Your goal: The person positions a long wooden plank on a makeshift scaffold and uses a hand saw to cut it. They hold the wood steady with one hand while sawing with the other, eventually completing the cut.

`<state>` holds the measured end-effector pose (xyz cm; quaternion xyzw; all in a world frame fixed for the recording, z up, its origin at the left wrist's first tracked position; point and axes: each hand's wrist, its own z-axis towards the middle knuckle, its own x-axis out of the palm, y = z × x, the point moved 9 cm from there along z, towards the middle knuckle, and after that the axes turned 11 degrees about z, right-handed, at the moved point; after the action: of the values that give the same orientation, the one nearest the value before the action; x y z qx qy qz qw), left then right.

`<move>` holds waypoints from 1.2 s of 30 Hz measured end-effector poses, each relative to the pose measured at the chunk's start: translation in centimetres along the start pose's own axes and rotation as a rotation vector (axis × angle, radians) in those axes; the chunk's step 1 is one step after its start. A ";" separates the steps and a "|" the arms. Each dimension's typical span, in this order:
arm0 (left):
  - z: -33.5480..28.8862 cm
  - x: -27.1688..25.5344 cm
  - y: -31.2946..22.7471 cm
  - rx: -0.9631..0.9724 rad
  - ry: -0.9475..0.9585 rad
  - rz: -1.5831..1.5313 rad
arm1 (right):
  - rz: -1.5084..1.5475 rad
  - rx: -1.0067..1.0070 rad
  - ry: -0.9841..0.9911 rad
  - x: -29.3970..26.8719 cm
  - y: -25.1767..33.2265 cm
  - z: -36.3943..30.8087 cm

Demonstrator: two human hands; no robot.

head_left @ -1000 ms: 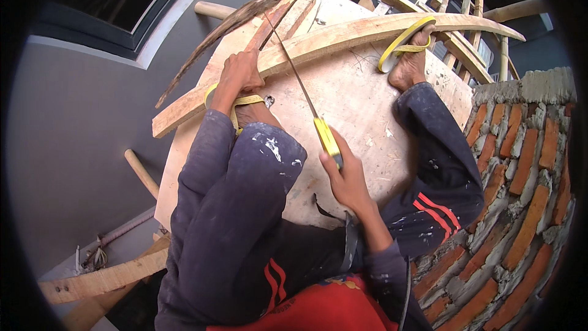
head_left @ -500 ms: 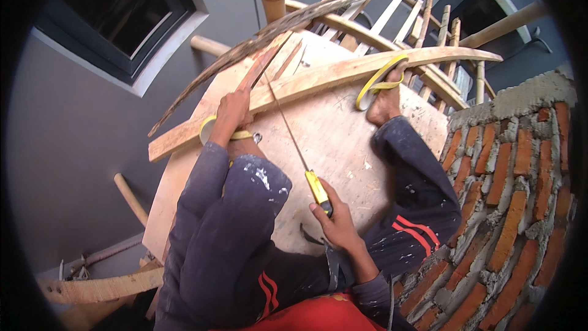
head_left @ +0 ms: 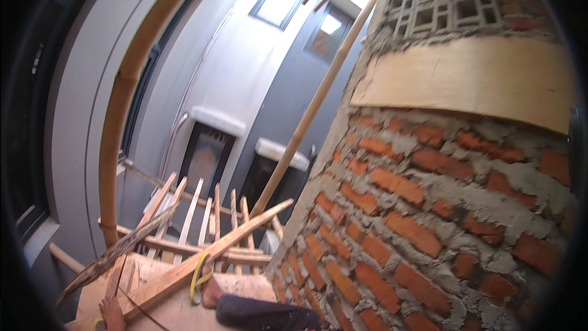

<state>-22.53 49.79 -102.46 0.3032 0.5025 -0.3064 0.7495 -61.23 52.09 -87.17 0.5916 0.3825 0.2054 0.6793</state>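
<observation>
My left hand (head_left: 112,314) is at the lower left edge, gripping the long pale wooden beam (head_left: 184,273) near a reddish wood strip (head_left: 114,276). The lower part of this hand is cut off by the frame. The beam slants up to the right across a plywood board (head_left: 245,287). Close to my left hand, the thin dark saw blade (head_left: 142,308) lies across the beam; its handle is below the view. My right hand is out of the picture. My foot in a yellow-edged sandal (head_left: 197,279) rests against the beam.
A rough brick wall (head_left: 392,233) with a curved plywood sheet (head_left: 459,79) rises on the right. Bamboo poles (head_left: 113,129) stand at left and middle. Beyond the board are several upright wood strips (head_left: 195,202). A weathered strip (head_left: 116,248) lies at the left, near grey walls with windows.
The view has swung up and to the right, bringing the brick wall and upper windows in. My right hand and the yellow saw handle have left the picture. My left hand stays by the beam.
</observation>
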 end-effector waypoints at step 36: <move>-0.6 -13.4 -4.1 0.284 0.053 0.133 | -0.063 0.285 0.068 -2.6 5.6 2.7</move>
<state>-30.06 49.74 -90.66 0.4466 0.4528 -0.3158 0.7042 -59.80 49.59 -81.07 0.6624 0.4490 0.1475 0.5812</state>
